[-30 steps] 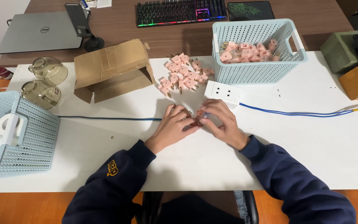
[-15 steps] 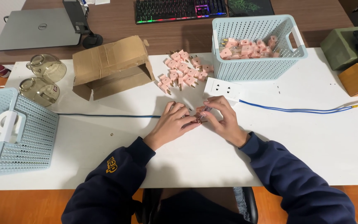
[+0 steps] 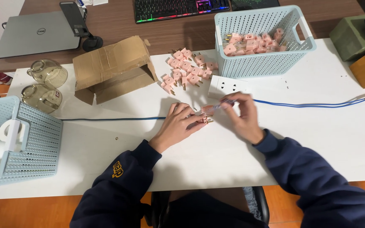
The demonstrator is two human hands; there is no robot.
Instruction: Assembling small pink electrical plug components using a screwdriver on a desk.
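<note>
My left hand (image 3: 177, 125) rests on the white table (image 3: 330, 139) and pinches a small pink plug (image 3: 208, 113) with metal pins against the surface. Beside it, my right hand (image 3: 242, 118) is raised slightly and grips a thin tool or the blue cable's end at the plug's top. A blue cable (image 3: 317, 104) runs right from my hands, and another stretch (image 3: 110, 119) runs left. Just beyond my hands lies a white power strip (image 3: 229, 86). A heap of loose pink plugs (image 3: 186, 70) sits farther back.
A light blue basket (image 3: 263, 63) holding more pink plugs stands at the back right. An open cardboard box (image 3: 114, 69) lies back left, next to two glass jars (image 3: 43, 84). Another blue basket (image 3: 26, 143) stands at the left edge. A laptop (image 3: 34, 33) and keyboard (image 3: 178, 8) sit behind.
Both hands have parted slightly over the pink plug. My right hand has lifted and shifted right, with its fingers now at the plug's top end.
</note>
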